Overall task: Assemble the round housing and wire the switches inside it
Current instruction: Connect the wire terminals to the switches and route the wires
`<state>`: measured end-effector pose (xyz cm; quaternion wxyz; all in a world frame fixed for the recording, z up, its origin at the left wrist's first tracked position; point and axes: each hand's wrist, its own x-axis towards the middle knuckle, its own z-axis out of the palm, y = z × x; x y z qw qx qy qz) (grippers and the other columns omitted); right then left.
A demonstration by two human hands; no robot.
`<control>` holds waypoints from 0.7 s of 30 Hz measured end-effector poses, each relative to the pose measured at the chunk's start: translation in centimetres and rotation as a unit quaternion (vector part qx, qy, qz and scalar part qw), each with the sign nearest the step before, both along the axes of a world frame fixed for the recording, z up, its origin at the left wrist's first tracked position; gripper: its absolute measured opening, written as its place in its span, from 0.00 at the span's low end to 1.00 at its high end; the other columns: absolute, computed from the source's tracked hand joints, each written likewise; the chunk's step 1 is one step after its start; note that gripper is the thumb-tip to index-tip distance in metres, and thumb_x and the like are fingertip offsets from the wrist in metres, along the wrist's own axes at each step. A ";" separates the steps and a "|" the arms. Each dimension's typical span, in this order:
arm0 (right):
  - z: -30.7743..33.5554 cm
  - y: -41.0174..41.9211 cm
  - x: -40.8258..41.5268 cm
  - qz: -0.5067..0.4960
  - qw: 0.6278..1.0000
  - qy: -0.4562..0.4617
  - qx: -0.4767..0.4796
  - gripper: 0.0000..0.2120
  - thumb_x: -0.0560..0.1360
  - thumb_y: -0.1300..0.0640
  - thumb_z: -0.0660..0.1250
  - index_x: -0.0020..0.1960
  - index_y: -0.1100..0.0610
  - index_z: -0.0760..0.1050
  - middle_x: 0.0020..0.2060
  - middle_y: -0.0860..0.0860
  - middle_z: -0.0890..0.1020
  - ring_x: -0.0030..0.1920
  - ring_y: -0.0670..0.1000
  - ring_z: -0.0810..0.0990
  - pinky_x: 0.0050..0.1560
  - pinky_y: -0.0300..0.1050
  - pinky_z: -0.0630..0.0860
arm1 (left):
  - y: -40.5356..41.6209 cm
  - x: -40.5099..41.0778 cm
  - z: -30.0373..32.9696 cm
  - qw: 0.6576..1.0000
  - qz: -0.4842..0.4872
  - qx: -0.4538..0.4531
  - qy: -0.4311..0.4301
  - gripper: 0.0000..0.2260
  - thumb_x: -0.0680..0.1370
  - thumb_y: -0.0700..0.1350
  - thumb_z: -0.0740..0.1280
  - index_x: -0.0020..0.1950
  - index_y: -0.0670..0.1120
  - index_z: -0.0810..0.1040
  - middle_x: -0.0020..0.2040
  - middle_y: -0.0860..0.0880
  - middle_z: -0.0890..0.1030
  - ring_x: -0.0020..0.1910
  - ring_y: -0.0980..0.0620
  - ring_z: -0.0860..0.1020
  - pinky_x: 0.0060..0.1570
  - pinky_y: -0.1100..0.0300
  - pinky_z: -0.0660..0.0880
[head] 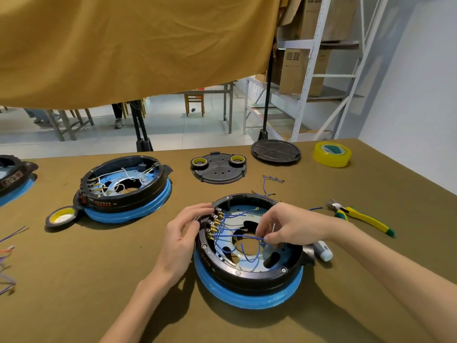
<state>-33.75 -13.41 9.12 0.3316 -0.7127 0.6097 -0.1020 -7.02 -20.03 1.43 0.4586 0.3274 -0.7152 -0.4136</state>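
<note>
A round black housing (247,276) on a blue-wrapped base lies open in front of me. A row of brass switch terminals (214,222) lines its left inner wall, and blue wires (237,235) run from them across the inside. My left hand (183,238) grips the housing's left rim beside the switches. My right hand (286,227) reaches in from the right and pinches a blue wire above the central hole.
A second housing (123,186) with white wiring sits at back left, black tape (61,216) beside it. A black cover plate (218,168), round stand base (275,152), yellow tape (332,154), loose blue wires (272,180), yellow-green pliers (358,217) and a white tool (324,250) lie around.
</note>
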 end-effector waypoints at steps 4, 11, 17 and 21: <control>0.4 -0.4 -0.3 -0.021 0.999 -0.036 0.034 0.08 0.82 0.56 0.67 0.60 0.52 0.81 0.46 0.52 0.87 0.46 0.50 0.86 0.52 0.44 0.83 | -0.2 -0.2 -0.8 0.999 0.013 0.040 0.034 0.18 0.81 0.48 0.56 0.64 0.49 0.82 0.67 0.59 0.80 0.70 0.60 0.74 0.68 0.54 0.73; 0.6 -1.4 4.4 -0.096 0.990 0.046 -0.093 0.10 0.81 0.50 0.68 0.54 0.55 0.84 0.44 0.48 0.85 0.45 0.50 0.84 0.49 0.48 0.83 | -0.3 -0.8 -1.7 0.996 0.032 0.069 0.037 0.24 0.82 0.56 0.56 0.74 0.49 0.75 0.70 0.57 0.78 0.70 0.61 0.74 0.70 0.49 0.74; -0.4 -1.2 8.5 -0.126 0.918 0.184 -0.329 0.13 0.78 0.46 0.69 0.56 0.52 0.73 0.52 0.49 0.73 0.52 0.51 0.72 0.56 0.48 0.74 | 0.1 -0.5 -2.5 0.995 -0.016 0.096 0.037 0.20 0.83 0.54 0.59 0.74 0.53 0.72 0.66 0.58 0.82 0.65 0.59 0.79 0.59 0.62 0.79; -1.6 -1.5 9.5 -0.047 0.947 0.172 -0.267 0.08 0.79 0.48 0.69 0.50 0.51 0.84 0.57 0.50 0.75 0.63 0.50 0.68 0.67 0.48 0.67 | 0.0 -0.4 -2.3 0.996 -0.007 0.091 0.023 0.16 0.84 0.52 0.57 0.72 0.58 0.72 0.65 0.66 0.80 0.69 0.62 0.75 0.71 0.58 0.72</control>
